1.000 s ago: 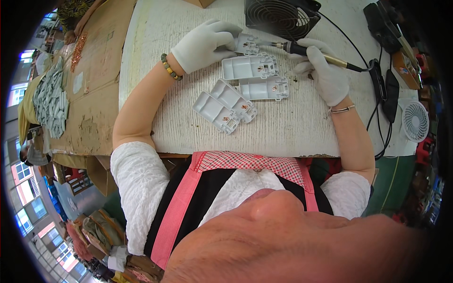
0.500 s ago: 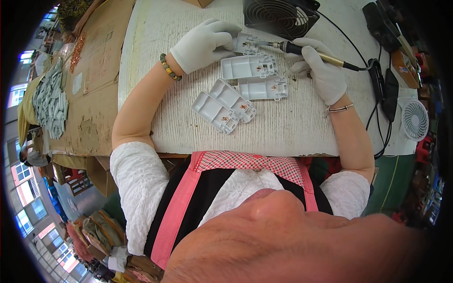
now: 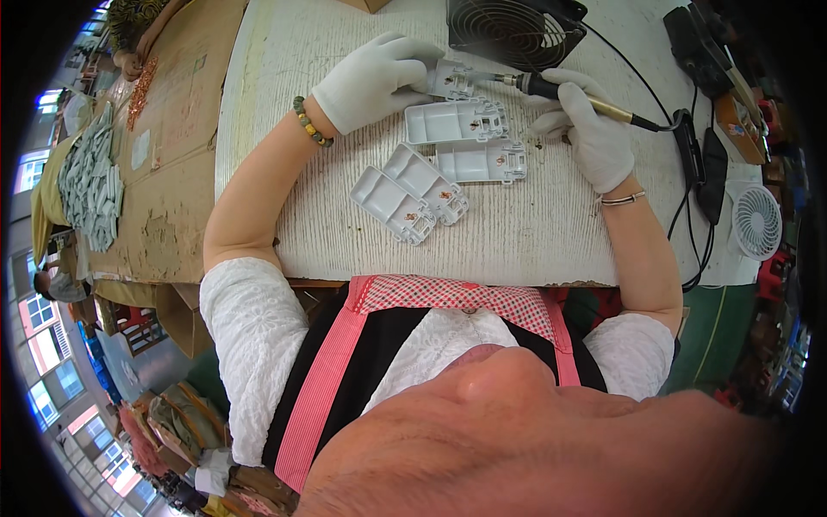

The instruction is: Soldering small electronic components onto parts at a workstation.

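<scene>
My left hand (image 3: 379,82): fingers pinching a grey plastic housing (image 3: 449,79), just my side of the black fan (image 3: 515,34), probably to steady it | my right hand (image 3: 593,133): fingers clamped around the soldering iron (image 3: 541,87), tip at the housing (fan close, likely for fumes) | four other housings (image 3: 435,127) nearer me than the fan

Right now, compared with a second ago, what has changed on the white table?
No clear change: nothing was taken hold of or let go, and any shifts are too slight to tell from camera sway. The left hand still holds a grey plastic piece; the right hand still keeps the soldering iron pointed at it. The four grey trays lie as before.
</scene>
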The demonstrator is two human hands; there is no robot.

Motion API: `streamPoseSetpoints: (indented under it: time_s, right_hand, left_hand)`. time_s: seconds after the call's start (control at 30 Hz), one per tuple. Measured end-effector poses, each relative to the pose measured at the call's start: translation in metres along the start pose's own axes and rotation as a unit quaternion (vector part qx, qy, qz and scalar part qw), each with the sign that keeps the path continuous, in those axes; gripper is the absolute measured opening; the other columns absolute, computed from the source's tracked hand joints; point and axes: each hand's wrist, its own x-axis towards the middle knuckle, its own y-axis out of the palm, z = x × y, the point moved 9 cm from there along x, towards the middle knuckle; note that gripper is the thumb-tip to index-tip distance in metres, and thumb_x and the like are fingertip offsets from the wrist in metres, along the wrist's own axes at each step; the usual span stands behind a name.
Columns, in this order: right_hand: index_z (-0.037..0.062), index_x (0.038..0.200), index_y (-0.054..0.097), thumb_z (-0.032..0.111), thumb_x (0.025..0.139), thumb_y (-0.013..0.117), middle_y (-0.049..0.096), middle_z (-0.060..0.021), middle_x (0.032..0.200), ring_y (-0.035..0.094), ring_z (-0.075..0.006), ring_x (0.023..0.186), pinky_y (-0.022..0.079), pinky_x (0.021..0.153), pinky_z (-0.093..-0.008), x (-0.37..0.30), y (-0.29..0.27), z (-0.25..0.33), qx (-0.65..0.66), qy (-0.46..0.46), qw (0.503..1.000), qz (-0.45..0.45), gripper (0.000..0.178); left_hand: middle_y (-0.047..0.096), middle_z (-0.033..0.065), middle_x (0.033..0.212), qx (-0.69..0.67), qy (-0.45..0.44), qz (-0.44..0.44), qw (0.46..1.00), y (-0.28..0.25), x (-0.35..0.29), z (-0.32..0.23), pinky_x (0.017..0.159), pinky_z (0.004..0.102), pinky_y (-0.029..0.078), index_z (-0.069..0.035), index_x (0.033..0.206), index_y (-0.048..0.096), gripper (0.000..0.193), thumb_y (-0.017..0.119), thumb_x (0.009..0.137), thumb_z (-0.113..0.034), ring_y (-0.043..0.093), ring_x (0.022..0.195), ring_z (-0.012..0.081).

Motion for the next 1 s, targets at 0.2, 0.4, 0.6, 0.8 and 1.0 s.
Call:
streamPoseSetpoints:
  time_s: [0.2,0.4,0.6,0.8,1.0]
  right_hand:
    - [0.0076,0.113,0.059,0.026,0.093,0.048,0.068,-0.0091,0.091,0.065,-0.0101,0.070,0.047,0.058,-0.0195,-0.002,0.006,0.003,-0.031,0.008,0.999,0.026,0.029]
    - [0.0076,0.113,0.058,0.026,0.093,0.049,0.068,-0.0090,0.093,0.065,-0.0107,0.072,0.048,0.060,-0.0206,-0.003,0.008,0.002,-0.046,0.020,0.998,0.031,0.029]
    - [0.0072,0.114,0.057,0.026,0.093,0.048,0.068,-0.0088,0.094,0.065,-0.0114,0.073,0.050,0.061,-0.0219,-0.003,0.010,0.003,-0.039,0.016,0.998,0.041,0.029]
    - [0.0078,0.114,0.057,0.027,0.094,0.048,0.068,-0.0087,0.093,0.065,-0.0114,0.072,0.050,0.061,-0.0216,-0.002,0.011,0.003,-0.049,0.014,0.998,0.038,0.029]
    - [0.0052,0.112,0.058,0.027,0.094,0.047,0.068,-0.0102,0.090,0.064,-0.0112,0.070,0.050,0.061,-0.0220,-0.001,-0.002,-0.001,0.033,0.004,0.999,-0.001,0.030]
  left_hand:
    - [0.058,0.0063,0.116,0.012,0.008,0.001,1.000,-0.001,0.000,-0.003,0.084,0.0337,0.047,-0.007,0.073,0.057,0.013,0.070,0.070,-0.008,0.054,0.101,0.0263]
    - [0.058,0.0062,0.116,0.015,0.012,-0.001,1.000,-0.001,0.001,-0.003,0.083,0.0339,0.047,-0.007,0.072,0.057,0.014,0.070,0.069,-0.009,0.054,0.100,0.0262]
    - [0.059,0.0064,0.115,0.019,0.026,-0.010,0.999,0.000,0.000,-0.004,0.082,0.0343,0.047,-0.007,0.072,0.054,0.018,0.072,0.069,-0.010,0.054,0.099,0.0265]
    - [0.058,0.0066,0.115,0.023,0.025,-0.005,0.999,-0.001,-0.001,-0.003,0.082,0.0343,0.047,-0.007,0.073,0.055,0.017,0.072,0.069,-0.010,0.054,0.099,0.0266]
    - [0.059,0.0088,0.114,0.011,0.035,-0.011,0.999,-0.004,0.002,-0.005,0.080,0.0332,0.048,-0.006,0.072,0.055,0.017,0.071,0.071,-0.009,0.056,0.095,0.0258]
